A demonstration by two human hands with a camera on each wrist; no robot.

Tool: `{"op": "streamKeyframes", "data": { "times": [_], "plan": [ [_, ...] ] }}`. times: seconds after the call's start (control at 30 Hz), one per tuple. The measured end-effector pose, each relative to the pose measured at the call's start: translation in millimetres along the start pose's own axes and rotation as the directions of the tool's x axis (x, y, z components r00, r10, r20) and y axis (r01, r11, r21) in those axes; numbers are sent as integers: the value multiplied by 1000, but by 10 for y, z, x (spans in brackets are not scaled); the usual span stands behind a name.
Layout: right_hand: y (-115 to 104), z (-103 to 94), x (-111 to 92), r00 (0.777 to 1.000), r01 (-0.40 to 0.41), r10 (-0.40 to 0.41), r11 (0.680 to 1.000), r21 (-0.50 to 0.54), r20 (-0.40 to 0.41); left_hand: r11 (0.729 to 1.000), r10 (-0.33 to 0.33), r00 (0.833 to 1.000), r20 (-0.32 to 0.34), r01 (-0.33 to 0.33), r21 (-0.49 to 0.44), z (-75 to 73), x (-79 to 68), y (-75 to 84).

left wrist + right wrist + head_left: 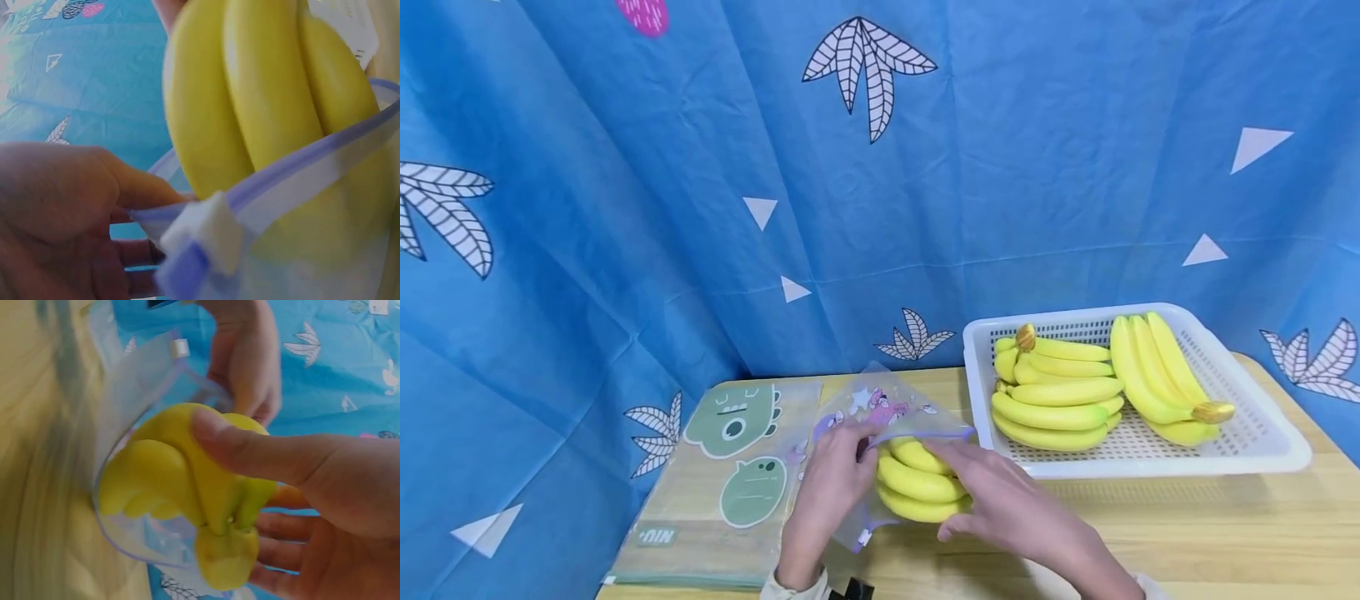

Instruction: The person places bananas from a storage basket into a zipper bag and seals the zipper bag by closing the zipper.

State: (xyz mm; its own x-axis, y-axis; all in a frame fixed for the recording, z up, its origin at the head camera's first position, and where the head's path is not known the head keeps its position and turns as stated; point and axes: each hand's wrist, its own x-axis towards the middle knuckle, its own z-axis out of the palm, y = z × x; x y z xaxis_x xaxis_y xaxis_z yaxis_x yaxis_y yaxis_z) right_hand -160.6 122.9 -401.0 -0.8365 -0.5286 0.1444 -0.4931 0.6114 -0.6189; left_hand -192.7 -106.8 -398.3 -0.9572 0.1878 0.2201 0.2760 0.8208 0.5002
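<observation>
My right hand [1011, 500] grips a bunch of yellow bananas [919, 482] near its stem, thumb on top in the right wrist view. The bunch is partly inside a clear zip bag [880, 400] with pink and purple prints, its far ends past the purple-edged mouth. With my left hand [831, 475] I pinch the bag's mouth at one side. Close to those fingers, a white slider [215, 231] sits on the purple zip edge in the left wrist view. The thick stem end [226, 559] sticks out of the bag beside my right palm.
Several more banana bunches [1060, 392] lie in a white plastic basket [1270, 433] at the back right. A flat clear bag with green dinosaur prints [700, 500] lies on the wooden table [1210, 533] at left. Behind hangs a blue patterned curtain [1037, 167].
</observation>
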Motion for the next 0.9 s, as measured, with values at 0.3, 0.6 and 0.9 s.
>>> {"op": "streamKeyframes", "data": {
  "times": [0.3,0.6,0.9],
  "plan": [
    [46,98,20,997,56,-57,998,13,49,999,19,991,-134,-24,-39,-36,35,17],
    [70,270,53,991,122,-129,983,-139,-43,998,3,991,-131,-11,-63,-94,5,-7],
    [52,491,194,956,79,-136,973,-219,-261,997,46,997,-69,-50,-65,-127,11,10]
  ]
}}
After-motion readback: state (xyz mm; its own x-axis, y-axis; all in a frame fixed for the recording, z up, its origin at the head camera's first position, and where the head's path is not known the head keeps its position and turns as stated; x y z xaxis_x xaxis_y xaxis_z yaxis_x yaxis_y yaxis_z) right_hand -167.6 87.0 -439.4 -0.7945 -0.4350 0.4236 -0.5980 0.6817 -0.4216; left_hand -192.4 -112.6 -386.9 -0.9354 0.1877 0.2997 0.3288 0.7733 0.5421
